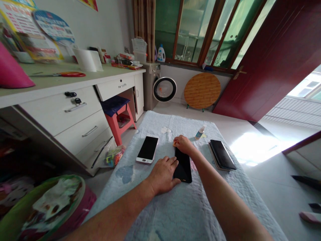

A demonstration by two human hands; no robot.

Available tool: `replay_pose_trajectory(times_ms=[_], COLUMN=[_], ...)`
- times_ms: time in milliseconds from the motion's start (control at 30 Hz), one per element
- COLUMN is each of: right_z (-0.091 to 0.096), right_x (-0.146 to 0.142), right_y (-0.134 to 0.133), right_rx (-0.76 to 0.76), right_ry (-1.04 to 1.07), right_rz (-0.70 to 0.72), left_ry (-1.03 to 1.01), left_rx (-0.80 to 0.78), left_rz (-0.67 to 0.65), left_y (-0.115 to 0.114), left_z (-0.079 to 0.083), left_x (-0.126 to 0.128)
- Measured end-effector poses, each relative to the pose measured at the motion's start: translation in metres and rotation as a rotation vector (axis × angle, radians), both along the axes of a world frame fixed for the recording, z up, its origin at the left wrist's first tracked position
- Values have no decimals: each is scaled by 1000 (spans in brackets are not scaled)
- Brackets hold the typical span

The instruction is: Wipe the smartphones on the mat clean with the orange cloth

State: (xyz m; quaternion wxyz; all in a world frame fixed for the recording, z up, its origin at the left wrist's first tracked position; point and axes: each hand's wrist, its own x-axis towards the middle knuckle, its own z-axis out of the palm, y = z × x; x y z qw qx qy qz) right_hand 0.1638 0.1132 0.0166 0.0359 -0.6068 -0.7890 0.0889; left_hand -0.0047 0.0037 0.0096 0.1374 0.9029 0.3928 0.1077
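A black smartphone (183, 167) lies face up on the pale blue cloth (190, 207), between my two hands. My left hand (164, 174) grips its lower left edge, with the fingers along the side and the thumb near the bottom corner. At the phone's top end, my right hand (184, 145) has its fingers closed on a small orange cloth (174, 144), mostly hidden under them. To the left lies a white smartphone (147, 149), screen up and dark. On the right, another dark phone (222, 154) rests on what looks like a case. A small spray bottle (200, 133) stands beyond my right hand.
A desk with drawers (75, 113) runs along the left, with a pink stool (120, 120) beside it. A waste basket (84, 197) full of litter stands at the lower left. Farther back are a washing machine (150, 83) with its door ajar and a round wooden tabletop (202, 90).
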Motion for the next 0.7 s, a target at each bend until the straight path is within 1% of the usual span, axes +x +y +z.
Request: replay_pose_trajectory(times_ms=[133,233,400,500,700], right_z=[5,9,12,12,12], right_x=[13,25,37,33,5], right_y=[3,6,4,3,6], right_rx=[-64,-104,-121,-121,-117], right_ry=[-16,-48,-80,-73,-37], right_rz=[24,12,-13,-8,56], left_ry=[5,7,1,1,14], left_rx=[-1,7,13,17,1], left_rz=[25,35,13,-7,0], left_y=[-1,-2,-1,0,1], left_z=[0,-1,0,0,0], left_x=[1,1,1,0,0])
